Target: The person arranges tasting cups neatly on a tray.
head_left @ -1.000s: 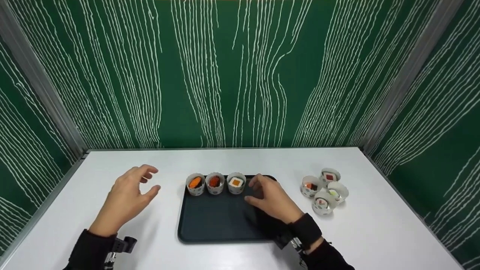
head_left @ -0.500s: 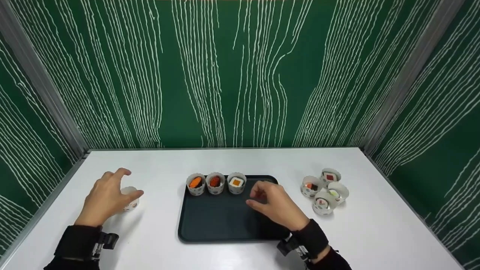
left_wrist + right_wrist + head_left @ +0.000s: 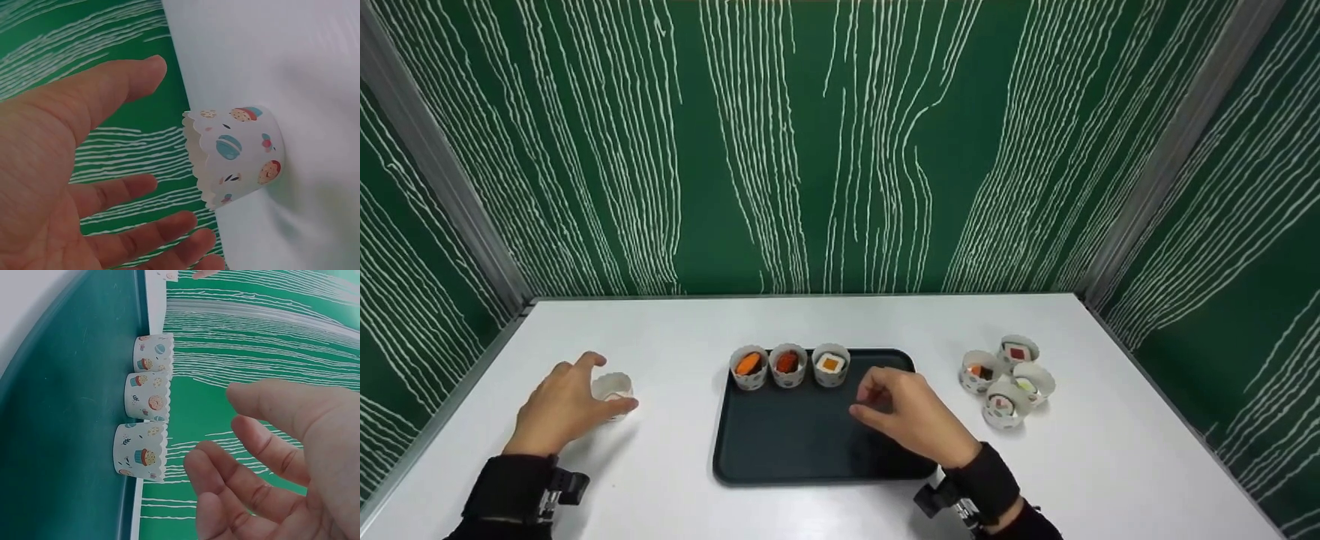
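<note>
Left hand (image 3: 561, 409) released, fingers spread beside paper cup (image 3: 612, 385), not gripping. Right hand (image 3: 906, 412) loose, empty, over tray (image 3: 780, 450). Judged: pick-up step; fingers must wrap cup.

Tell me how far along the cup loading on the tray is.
Done: three filled cups stand in a row along the far edge of the dark tray. In hand: the left hand is spread open round a lone paper cup on the table, not gripping it; the right hand hovers empty over the tray. Left: four filled cups wait right of the tray.
</note>
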